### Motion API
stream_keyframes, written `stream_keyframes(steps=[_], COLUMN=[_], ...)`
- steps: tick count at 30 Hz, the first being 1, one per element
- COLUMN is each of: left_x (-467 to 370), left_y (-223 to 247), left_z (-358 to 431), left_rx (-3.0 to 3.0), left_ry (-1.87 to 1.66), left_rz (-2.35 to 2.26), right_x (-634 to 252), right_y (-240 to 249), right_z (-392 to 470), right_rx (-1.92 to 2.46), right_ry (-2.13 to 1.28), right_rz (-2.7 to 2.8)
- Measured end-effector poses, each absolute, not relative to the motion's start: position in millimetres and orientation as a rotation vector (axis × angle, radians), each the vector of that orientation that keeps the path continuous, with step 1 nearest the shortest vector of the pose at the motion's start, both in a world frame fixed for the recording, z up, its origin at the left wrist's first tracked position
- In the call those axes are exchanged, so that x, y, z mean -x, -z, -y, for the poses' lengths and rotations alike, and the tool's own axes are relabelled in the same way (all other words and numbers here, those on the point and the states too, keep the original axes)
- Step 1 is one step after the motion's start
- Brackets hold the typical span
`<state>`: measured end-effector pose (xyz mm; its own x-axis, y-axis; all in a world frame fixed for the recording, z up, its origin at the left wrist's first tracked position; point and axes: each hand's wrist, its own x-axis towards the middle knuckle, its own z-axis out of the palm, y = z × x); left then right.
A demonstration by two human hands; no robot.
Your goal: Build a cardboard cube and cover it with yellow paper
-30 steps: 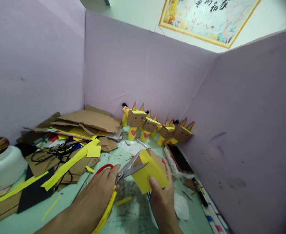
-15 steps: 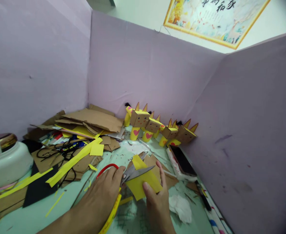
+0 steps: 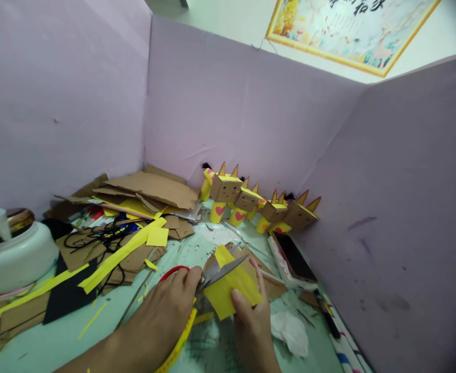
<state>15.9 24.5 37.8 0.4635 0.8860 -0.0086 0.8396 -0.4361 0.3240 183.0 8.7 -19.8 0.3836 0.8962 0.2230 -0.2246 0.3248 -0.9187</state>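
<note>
My left hand (image 3: 169, 305) is closed on the scissors (image 3: 225, 271), which have a red handle. Their blades are parted and lie across a yellow paper piece (image 3: 226, 296), with part of the paper showing beyond the blades. In my right hand (image 3: 253, 316) the same yellow paper is pinched at its right side, thumb on top. Under my left wrist a yellow printed strip (image 3: 179, 344) curves down toward the bottom edge. Brown cardboard (image 3: 272, 285) lies behind the paper.
Several yellow cardboard animal figures (image 3: 228, 189) stand by the back panel. At the right are a phone (image 3: 296, 256) and crumpled tissue (image 3: 290, 331). Cardboard sheets (image 3: 154, 189), black cord and yellow strips (image 3: 123, 254) crowd the left, beside a white round container (image 3: 16, 261).
The whole view has shifted slightly, so the scene sits a little further right. The scissor blades look a little closer together; both hands keep their holds.
</note>
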Motion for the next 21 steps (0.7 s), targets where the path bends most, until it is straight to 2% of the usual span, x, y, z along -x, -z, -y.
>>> stream_keyframes(steps=[7,21], left_x=[-11.4,-9.9], left_y=[-40.2,-40.5], left_z=[-23.8,-26.3], left_rx=[-2.451,-2.493], left_ry=[-0.307,-0.234], left_rz=[-1.453,-1.403], right_x=[-183.1,-181.7], right_y=[15.6,12.4], right_z=[-8.6,-8.3], right_rx=[1.007,1.046], right_ry=[-0.934,-0.975], right_rz=[0.783,0.734])
